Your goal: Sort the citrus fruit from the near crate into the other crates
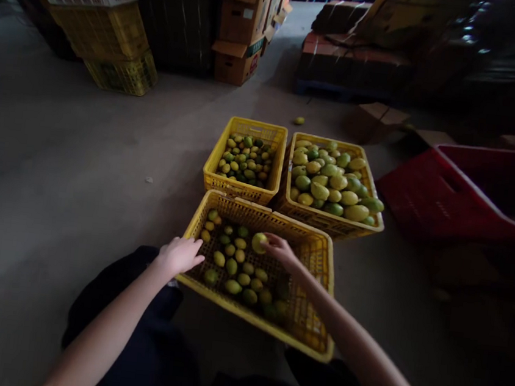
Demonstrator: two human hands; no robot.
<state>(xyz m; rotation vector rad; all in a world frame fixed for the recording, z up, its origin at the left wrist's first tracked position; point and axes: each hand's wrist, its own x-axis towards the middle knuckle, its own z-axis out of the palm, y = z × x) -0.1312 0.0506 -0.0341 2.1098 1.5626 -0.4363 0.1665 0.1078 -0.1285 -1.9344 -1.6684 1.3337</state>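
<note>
Fruit [258, 243] pinched in right hand [280, 250], left hand [181, 256] open at crate [248, 318]; carton print [253, 64] illegible.

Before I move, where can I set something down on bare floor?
The widest bare floor lies left of the near crate, reaching to the stacked crates. Crowded: the far right crate, heaped with fruit, and the near crate's middle, where your right hand holds one.

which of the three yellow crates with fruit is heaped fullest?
The far right one, beside the red crate: its fruit mounds up to the rim, while in the other two it sits lower.
</note>
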